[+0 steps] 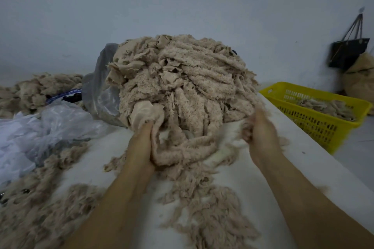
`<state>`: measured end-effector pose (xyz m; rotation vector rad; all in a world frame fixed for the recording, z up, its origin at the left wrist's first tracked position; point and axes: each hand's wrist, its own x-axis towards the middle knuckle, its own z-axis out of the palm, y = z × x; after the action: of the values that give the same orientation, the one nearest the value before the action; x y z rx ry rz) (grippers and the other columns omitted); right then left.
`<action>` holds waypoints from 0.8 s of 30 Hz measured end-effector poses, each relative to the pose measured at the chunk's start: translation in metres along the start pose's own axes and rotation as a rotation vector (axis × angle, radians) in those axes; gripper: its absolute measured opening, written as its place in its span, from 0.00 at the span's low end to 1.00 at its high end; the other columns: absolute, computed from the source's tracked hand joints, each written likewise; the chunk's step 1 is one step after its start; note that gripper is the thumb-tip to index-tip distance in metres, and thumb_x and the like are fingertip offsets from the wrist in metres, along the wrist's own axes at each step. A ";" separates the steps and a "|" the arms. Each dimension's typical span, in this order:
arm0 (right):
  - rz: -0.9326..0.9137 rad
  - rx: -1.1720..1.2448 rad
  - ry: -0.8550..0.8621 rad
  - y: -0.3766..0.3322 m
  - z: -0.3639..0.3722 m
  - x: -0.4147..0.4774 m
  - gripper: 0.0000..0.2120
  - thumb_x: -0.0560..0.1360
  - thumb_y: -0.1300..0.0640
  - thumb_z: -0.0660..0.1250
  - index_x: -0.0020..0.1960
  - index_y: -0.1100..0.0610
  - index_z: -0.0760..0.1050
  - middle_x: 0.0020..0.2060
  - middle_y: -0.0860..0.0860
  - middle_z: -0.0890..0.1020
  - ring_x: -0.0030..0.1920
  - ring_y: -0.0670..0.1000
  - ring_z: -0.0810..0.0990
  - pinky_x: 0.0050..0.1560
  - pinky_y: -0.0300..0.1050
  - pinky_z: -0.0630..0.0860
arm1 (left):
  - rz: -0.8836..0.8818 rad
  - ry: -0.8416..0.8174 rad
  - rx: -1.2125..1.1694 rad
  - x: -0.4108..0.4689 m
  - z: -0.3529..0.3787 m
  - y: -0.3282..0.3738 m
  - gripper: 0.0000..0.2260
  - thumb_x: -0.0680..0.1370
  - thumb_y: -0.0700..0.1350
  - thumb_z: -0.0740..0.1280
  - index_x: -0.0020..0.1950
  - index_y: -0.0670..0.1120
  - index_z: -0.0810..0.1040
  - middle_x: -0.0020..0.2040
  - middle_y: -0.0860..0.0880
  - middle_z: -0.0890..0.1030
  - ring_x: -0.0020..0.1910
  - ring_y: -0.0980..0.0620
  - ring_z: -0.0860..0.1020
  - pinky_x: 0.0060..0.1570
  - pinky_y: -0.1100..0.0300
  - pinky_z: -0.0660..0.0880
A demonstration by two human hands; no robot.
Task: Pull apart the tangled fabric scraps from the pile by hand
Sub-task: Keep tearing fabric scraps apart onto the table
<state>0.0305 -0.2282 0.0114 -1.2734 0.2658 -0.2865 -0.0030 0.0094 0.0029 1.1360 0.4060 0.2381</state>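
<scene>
far to the left of the pile [182, 79], against the wall: a low heap of loose beige scraps [40, 87]. nearer on that same side, crumpled clear plastic sheets [50, 125], and a grey plastic bag [97, 91] pressed against the pile's left flank. below and left of the pile, shredded fluff [30, 208] strewn over the white tabletop [303, 168].

in the middle, heaped high on the tabletop, the pile itself: beige fleecy strips, tangled and overlapping, with smooth backing showing here and there.

at the pile's near left edge, the left hand [141, 143], fingers curled round a long fleecy strip [178, 153] looping out from the pile's base. in front of the pile, between the two forearms, more torn fluff [212, 212] scattered on the tabletop. at the pile's near right edge, the right hand [261, 127], blurred, clenched on a tuft [245, 125] joined to the pile. both hands grasping, neither released.

right of the pile, just off the tabletop's edge, a yellow slotted basket [315, 127] with a few scraps [327, 107] inside. farther right of the pile, a black handbag [348, 52] hung on the wall, and a tan sack [360, 79] just beneath it.
</scene>
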 end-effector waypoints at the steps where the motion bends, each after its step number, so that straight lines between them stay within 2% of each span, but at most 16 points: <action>1: -0.047 -0.183 -0.111 0.007 0.005 -0.002 0.18 0.81 0.44 0.60 0.39 0.56 0.71 0.28 0.45 0.74 0.28 0.44 0.70 0.34 0.42 0.68 | -0.061 -0.082 -0.150 -0.002 0.003 0.001 0.20 0.81 0.51 0.66 0.30 0.48 0.79 0.26 0.51 0.74 0.24 0.54 0.73 0.32 0.57 0.75; 2: -0.137 -0.371 -0.239 0.014 0.011 -0.005 0.15 0.80 0.45 0.63 0.41 0.55 0.72 0.36 0.46 0.75 0.34 0.41 0.73 0.40 0.42 0.69 | -0.104 -0.174 -0.252 -0.006 0.007 0.001 0.21 0.82 0.53 0.65 0.30 0.48 0.82 0.28 0.50 0.78 0.25 0.54 0.77 0.30 0.58 0.77; 4: -0.337 -0.629 -0.476 0.026 0.022 -0.014 0.10 0.78 0.43 0.65 0.50 0.49 0.75 0.53 0.45 0.70 0.48 0.34 0.72 0.47 0.34 0.68 | -0.163 -0.324 -0.358 -0.011 0.011 -0.002 0.21 0.82 0.55 0.63 0.36 0.47 0.87 0.38 0.48 0.85 0.36 0.50 0.85 0.34 0.54 0.81; 6: -0.455 -0.720 -0.645 0.030 0.027 -0.024 0.20 0.75 0.37 0.63 0.63 0.44 0.72 0.63 0.37 0.63 0.59 0.31 0.66 0.54 0.28 0.65 | -0.178 -0.408 -0.377 -0.010 0.010 -0.003 0.23 0.82 0.57 0.60 0.41 0.46 0.88 0.46 0.45 0.86 0.46 0.47 0.86 0.40 0.51 0.83; 8: -0.560 -0.858 -0.740 0.035 0.032 -0.033 0.25 0.73 0.33 0.61 0.66 0.43 0.69 0.62 0.36 0.63 0.61 0.31 0.62 0.57 0.28 0.62 | -0.146 -0.482 -0.425 -0.011 0.010 0.000 0.26 0.83 0.57 0.56 0.43 0.43 0.88 0.48 0.43 0.86 0.47 0.47 0.86 0.41 0.53 0.83; 9: -0.611 -0.954 -0.770 0.038 0.034 -0.038 0.22 0.74 0.34 0.61 0.63 0.44 0.71 0.59 0.37 0.65 0.60 0.35 0.61 0.56 0.31 0.61 | -0.131 -0.507 -0.443 -0.013 0.010 0.001 0.26 0.83 0.57 0.56 0.43 0.43 0.88 0.46 0.45 0.86 0.45 0.49 0.86 0.41 0.55 0.82; 11: -0.637 -1.077 -0.780 0.040 0.038 -0.042 0.10 0.78 0.42 0.63 0.49 0.48 0.71 0.49 0.41 0.69 0.54 0.44 0.65 0.50 0.39 0.67 | -0.133 -0.524 -0.484 -0.015 0.011 0.004 0.21 0.81 0.56 0.59 0.45 0.44 0.86 0.41 0.49 0.83 0.37 0.55 0.82 0.39 0.62 0.80; 12: -0.608 -1.071 -0.754 0.038 0.038 -0.042 0.08 0.79 0.48 0.63 0.45 0.52 0.71 0.46 0.45 0.70 0.51 0.48 0.68 0.47 0.44 0.69 | -0.143 -0.517 -0.530 -0.014 0.010 0.006 0.19 0.80 0.55 0.59 0.45 0.44 0.83 0.38 0.50 0.81 0.32 0.57 0.79 0.33 0.67 0.77; 15: -0.487 -0.913 -0.552 0.026 0.029 -0.032 0.06 0.80 0.55 0.61 0.51 0.58 0.73 0.43 0.55 0.76 0.39 0.53 0.73 0.38 0.46 0.68 | -0.146 -0.429 -0.618 -0.006 0.003 0.011 0.15 0.85 0.48 0.55 0.42 0.46 0.76 0.29 0.53 0.72 0.22 0.60 0.68 0.18 0.70 0.63; 17: -0.436 -0.815 -0.438 0.018 0.023 -0.026 0.05 0.81 0.54 0.59 0.54 0.53 0.71 0.37 0.53 0.74 0.31 0.50 0.69 0.33 0.46 0.63 | -0.111 -0.337 -0.517 -0.004 0.001 0.011 0.14 0.85 0.47 0.55 0.42 0.47 0.72 0.27 0.54 0.70 0.19 0.60 0.63 0.16 0.69 0.57; 19: -0.413 -0.759 -0.402 0.017 0.021 -0.025 0.08 0.82 0.53 0.58 0.61 0.47 0.69 0.34 0.52 0.71 0.27 0.47 0.65 0.31 0.45 0.61 | -0.012 -0.266 -0.225 -0.007 0.003 0.006 0.14 0.85 0.50 0.57 0.43 0.46 0.74 0.28 0.53 0.71 0.19 0.59 0.61 0.17 0.67 0.56; 20: -0.413 -0.738 -0.405 0.017 0.022 -0.026 0.10 0.82 0.54 0.58 0.62 0.47 0.69 0.33 0.51 0.71 0.27 0.46 0.65 0.30 0.44 0.61 | 0.062 -0.255 -0.038 -0.011 0.006 0.003 0.16 0.84 0.53 0.59 0.44 0.45 0.78 0.28 0.52 0.73 0.19 0.59 0.63 0.19 0.67 0.56; 21: -0.439 -0.718 -0.417 0.017 0.023 -0.028 0.08 0.82 0.54 0.58 0.59 0.47 0.71 0.33 0.50 0.71 0.26 0.44 0.65 0.30 0.42 0.60 | 0.131 -0.271 0.129 -0.016 0.009 0.000 0.18 0.83 0.56 0.60 0.46 0.45 0.81 0.28 0.51 0.76 0.19 0.57 0.69 0.21 0.68 0.57; 22: -0.465 -0.718 -0.438 0.017 0.025 -0.031 0.05 0.81 0.55 0.58 0.52 0.47 0.72 0.33 0.49 0.70 0.26 0.43 0.66 0.29 0.40 0.60 | 0.179 -0.310 0.256 -0.022 0.013 -0.003 0.20 0.81 0.60 0.62 0.50 0.44 0.83 0.30 0.47 0.81 0.23 0.55 0.77 0.25 0.71 0.61; 23: -0.502 -0.732 -0.449 0.017 0.027 -0.033 0.08 0.81 0.55 0.59 0.44 0.45 0.68 0.33 0.48 0.69 0.27 0.43 0.67 0.29 0.40 0.59 | 0.200 -0.359 0.356 -0.027 0.016 -0.007 0.23 0.78 0.63 0.64 0.56 0.45 0.83 0.37 0.44 0.84 0.33 0.51 0.83 0.46 0.61 0.61; 24: -0.536 -0.762 -0.456 0.018 0.029 -0.035 0.12 0.81 0.56 0.59 0.39 0.45 0.65 0.33 0.48 0.69 0.29 0.42 0.67 0.30 0.41 0.60 | 0.200 -0.414 0.430 -0.030 0.018 -0.010 0.24 0.74 0.65 0.66 0.59 0.49 0.83 0.43 0.46 0.86 0.42 0.51 0.85 0.42 0.57 0.83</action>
<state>0.0095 -0.1854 0.0037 -2.1164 -0.4116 -0.3520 -0.0223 -0.0214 0.0057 1.6112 -0.0312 0.0845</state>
